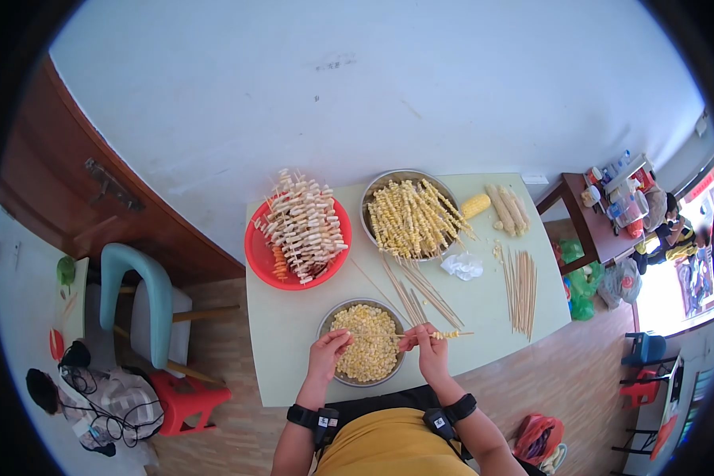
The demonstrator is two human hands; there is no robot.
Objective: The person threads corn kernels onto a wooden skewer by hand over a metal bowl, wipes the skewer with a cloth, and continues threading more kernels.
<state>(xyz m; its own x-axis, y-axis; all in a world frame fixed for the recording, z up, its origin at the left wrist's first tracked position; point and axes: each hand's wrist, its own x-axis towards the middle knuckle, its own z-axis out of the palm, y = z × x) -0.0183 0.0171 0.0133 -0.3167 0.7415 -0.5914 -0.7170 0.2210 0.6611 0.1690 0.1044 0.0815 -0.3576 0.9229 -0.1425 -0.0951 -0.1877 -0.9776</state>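
A metal bowl of loose corn kernels (365, 343) stands at the table's near edge, in front of my body. My right hand (430, 351) is closed around a thin wooden skewer (462, 334) held level, with a few kernels threaded near its right end. The skewer's other end points left over the bowl. At the bowl's left rim my left hand (330, 351) has its fingertips pinched together; what lies between them is too small to make out. Behind the bowl, a larger metal bowl holds many corn skewers (412, 216).
A red basin (255, 258) holds skewers of pale sliced pieces. Bare skewers (520, 293) lie at the right, more (428, 293) in the middle beside crumpled white plastic (462, 266). A corn cob (475, 206) and stripped cobs (508, 210) lie behind. A blue chair (147, 301) stands left.
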